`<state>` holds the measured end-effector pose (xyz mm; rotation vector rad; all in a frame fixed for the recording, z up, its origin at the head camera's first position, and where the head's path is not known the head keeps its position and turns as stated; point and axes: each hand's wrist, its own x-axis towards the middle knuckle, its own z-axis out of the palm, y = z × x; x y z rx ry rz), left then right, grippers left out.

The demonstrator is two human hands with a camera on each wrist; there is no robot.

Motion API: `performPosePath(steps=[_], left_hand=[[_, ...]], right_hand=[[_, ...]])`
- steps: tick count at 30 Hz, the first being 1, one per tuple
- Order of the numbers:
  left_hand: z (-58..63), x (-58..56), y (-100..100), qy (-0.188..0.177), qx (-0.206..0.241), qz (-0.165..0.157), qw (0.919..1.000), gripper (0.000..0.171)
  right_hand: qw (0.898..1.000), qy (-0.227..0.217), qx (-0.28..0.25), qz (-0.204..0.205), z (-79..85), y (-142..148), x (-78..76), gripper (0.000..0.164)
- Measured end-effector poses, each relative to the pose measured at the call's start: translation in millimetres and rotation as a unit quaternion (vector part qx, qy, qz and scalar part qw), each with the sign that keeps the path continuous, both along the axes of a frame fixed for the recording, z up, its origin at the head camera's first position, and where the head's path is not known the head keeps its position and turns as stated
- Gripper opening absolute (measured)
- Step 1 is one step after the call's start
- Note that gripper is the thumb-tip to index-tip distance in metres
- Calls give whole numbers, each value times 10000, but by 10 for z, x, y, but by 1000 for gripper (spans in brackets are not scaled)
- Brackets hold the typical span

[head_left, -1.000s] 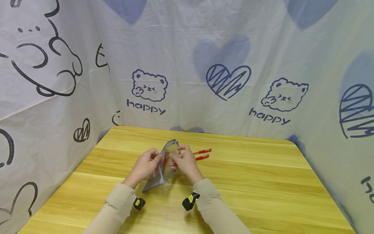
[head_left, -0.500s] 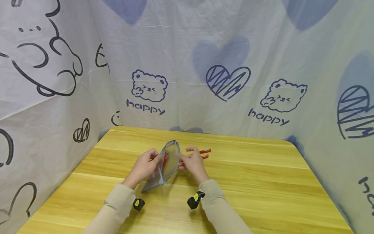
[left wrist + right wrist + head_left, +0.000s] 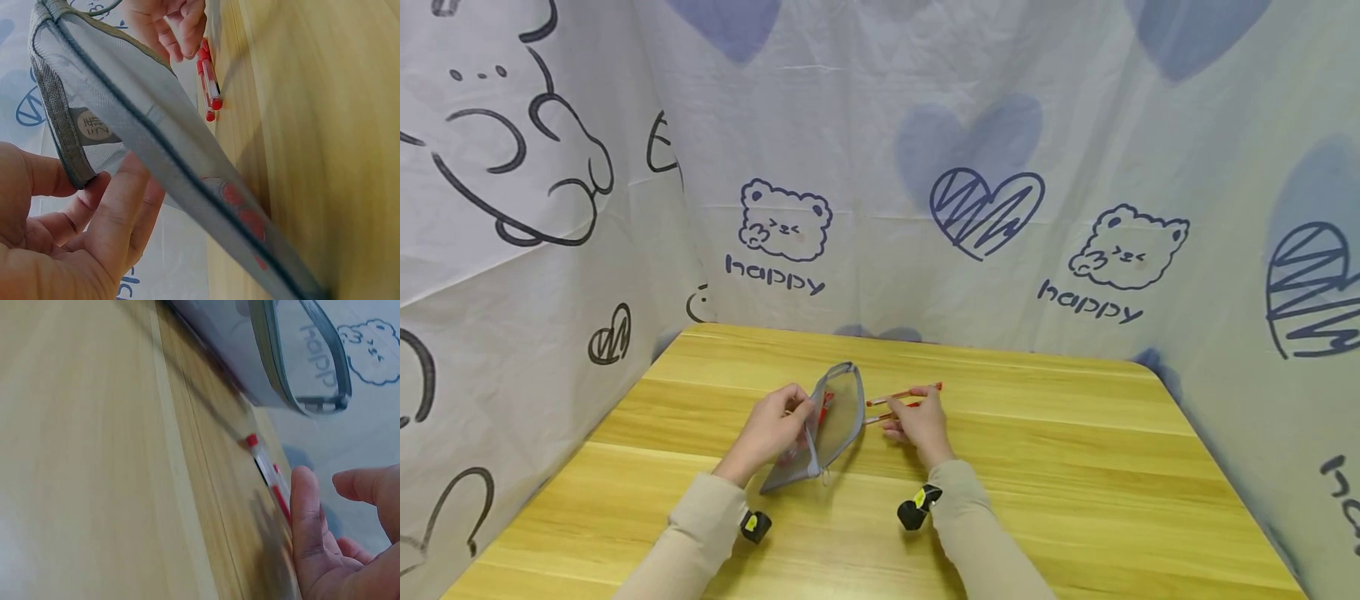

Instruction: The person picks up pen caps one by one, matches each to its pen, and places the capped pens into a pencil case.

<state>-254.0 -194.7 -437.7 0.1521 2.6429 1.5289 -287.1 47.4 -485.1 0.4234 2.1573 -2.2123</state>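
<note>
A grey mesh zipper pouch (image 3: 842,421) stands tilted on the table with its mouth spread open. My left hand (image 3: 773,423) pinches the near-left edge of that mouth, thumb on one side and fingers on the other in the left wrist view. Red shapes (image 3: 247,219) show through the mesh. To the right of the pouch, two clear pens with red caps lie side by side, the farther pen (image 3: 889,397) and the nearer pen (image 3: 877,417). My right hand (image 3: 923,425) hovers over their capped ends, thumb and fingers (image 3: 306,512) apart and holding nothing.
The wooden table (image 3: 1060,467) extends to the right and in front. A white curtain (image 3: 880,275) printed with hearts and bears hangs behind the table's back edge. A black wrist camera (image 3: 919,507) hangs beneath the right sleeve, another black camera (image 3: 756,525) under the left.
My right hand has drawn back rightward out of the pouch mouth to above the pens, uncovering their clear barrels. My left hand and the pouch have stayed nearly still.
</note>
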Motion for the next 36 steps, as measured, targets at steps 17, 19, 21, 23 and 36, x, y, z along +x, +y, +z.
performPosePath(steps=[17, 19, 21, 23, 36], left_hand=[[7, -12, -30, -3, 43, -25, 10000, 18], [4, -15, -32, -3, 48, -15, 10000, 19], [3, -11, -37, -30, 62, -7, 10000, 19], [-4, -13, -40, -57, 73, 1, 10000, 18], [-53, 22, -39, -30, 124, -20, 9999, 17]], right_hand=[[9980, -246, 347, -464, 25, 118, -104, 60], [9970, -297, 458, -549, 2, 114, -137, 62], [9958, -315, 575, -639, -21, 104, -165, 63], [9941, -349, 731, -725, -47, 93, -191, 63], [9881, -192, 1191, -958, -146, 33, -165, 57]])
